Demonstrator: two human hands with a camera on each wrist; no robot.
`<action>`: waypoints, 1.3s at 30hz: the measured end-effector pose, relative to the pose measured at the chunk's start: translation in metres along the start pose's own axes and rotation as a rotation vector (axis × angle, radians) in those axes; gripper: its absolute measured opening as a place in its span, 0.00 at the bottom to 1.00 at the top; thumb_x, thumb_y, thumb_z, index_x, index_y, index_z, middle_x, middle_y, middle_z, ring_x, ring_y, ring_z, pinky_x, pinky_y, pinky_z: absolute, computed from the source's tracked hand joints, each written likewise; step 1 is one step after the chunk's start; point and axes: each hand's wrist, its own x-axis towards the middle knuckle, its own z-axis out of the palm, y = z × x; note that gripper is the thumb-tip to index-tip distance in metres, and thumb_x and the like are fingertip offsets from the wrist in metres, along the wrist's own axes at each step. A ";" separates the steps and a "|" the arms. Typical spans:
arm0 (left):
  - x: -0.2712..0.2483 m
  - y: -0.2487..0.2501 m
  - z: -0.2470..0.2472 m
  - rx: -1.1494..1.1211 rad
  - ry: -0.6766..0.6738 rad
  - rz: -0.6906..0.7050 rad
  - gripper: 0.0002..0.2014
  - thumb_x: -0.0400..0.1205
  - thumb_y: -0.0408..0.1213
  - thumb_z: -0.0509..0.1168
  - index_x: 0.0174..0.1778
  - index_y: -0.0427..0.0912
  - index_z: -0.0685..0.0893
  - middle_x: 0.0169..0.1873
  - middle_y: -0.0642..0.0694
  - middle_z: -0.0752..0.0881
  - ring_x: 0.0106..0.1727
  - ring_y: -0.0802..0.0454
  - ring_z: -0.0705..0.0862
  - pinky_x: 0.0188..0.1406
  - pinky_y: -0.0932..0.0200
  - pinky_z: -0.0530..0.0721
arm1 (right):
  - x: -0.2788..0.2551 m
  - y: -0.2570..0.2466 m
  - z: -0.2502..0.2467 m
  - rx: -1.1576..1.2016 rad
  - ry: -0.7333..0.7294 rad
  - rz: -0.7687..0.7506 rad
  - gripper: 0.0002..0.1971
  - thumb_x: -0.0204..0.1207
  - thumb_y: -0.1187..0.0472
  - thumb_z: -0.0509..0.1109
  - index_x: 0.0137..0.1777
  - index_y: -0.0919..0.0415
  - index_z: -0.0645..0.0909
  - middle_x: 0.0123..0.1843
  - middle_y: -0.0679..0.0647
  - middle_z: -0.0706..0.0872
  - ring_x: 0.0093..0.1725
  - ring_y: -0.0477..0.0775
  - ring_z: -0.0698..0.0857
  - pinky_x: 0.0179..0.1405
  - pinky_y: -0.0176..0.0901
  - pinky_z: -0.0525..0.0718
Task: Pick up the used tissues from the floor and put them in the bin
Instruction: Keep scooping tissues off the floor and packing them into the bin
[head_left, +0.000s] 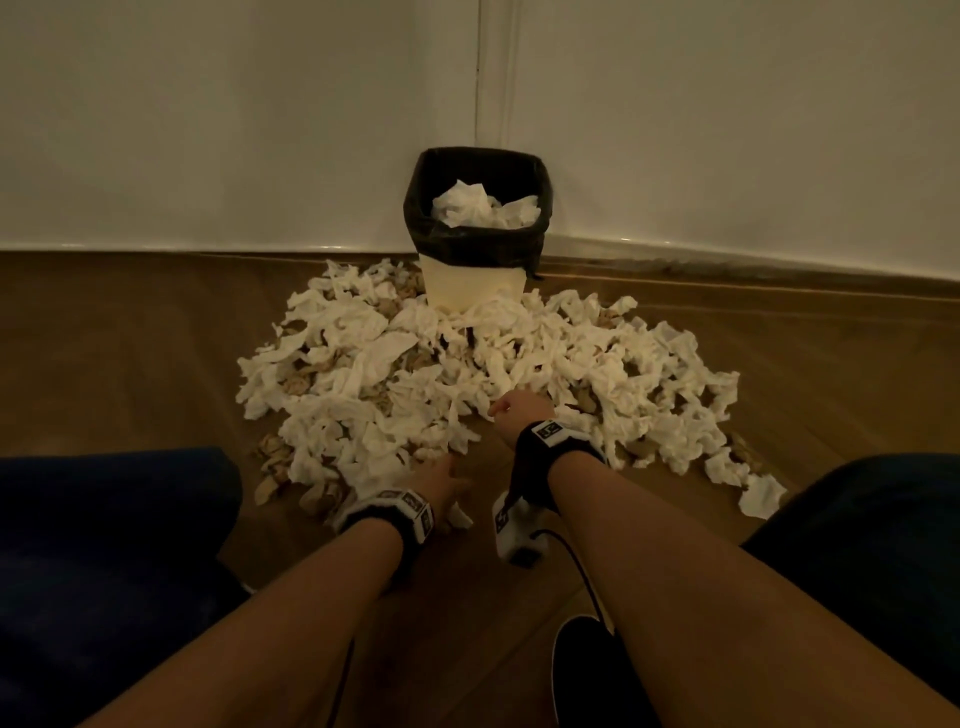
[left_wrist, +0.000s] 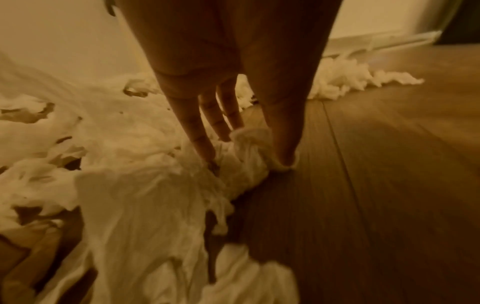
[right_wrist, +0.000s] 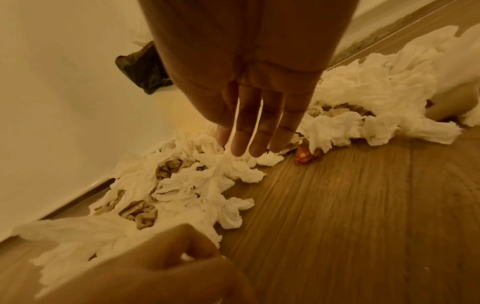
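- The left hand (left_wrist: 233, 115) pinches a crumpled tissue (left_wrist: 249, 156) at the near edge of the pile (head_left: 467, 364) on the floor (head_left: 130, 338).
- The right hand (right_wrist: 249, 98), fingers straight, reaches over the pile, holding nothing.
- The bin (head_left: 475, 283), part full, stands behind the pile.

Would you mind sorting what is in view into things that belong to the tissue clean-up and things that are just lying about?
Belongs to the job:
- white tissues heaped on the floor
- tissue pinched by the left hand
- right hand, fingers straight above the heap
- bin with black liner, tissues already inside

Just lying about:
- orange wrapper
- dark shoe
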 end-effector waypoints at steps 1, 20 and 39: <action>0.001 -0.001 0.004 -0.014 -0.014 -0.012 0.23 0.77 0.44 0.67 0.68 0.48 0.73 0.71 0.42 0.69 0.68 0.41 0.72 0.65 0.47 0.76 | 0.002 0.001 0.001 0.003 -0.004 0.001 0.14 0.82 0.62 0.58 0.57 0.58 0.85 0.63 0.57 0.84 0.55 0.59 0.84 0.43 0.42 0.79; 0.008 -0.020 -0.006 -0.272 0.230 0.026 0.19 0.80 0.28 0.59 0.68 0.39 0.70 0.64 0.37 0.70 0.55 0.38 0.77 0.47 0.52 0.74 | 0.044 -0.011 0.046 -0.160 -0.142 -0.051 0.18 0.79 0.67 0.60 0.66 0.53 0.78 0.71 0.59 0.74 0.65 0.63 0.78 0.62 0.51 0.79; -0.007 -0.049 -0.029 -0.580 0.600 -0.230 0.32 0.72 0.11 0.55 0.71 0.39 0.66 0.71 0.34 0.61 0.52 0.43 0.79 0.51 0.48 0.85 | 0.029 -0.003 0.047 0.035 0.033 0.055 0.13 0.81 0.63 0.61 0.64 0.61 0.77 0.63 0.62 0.81 0.58 0.62 0.82 0.55 0.49 0.83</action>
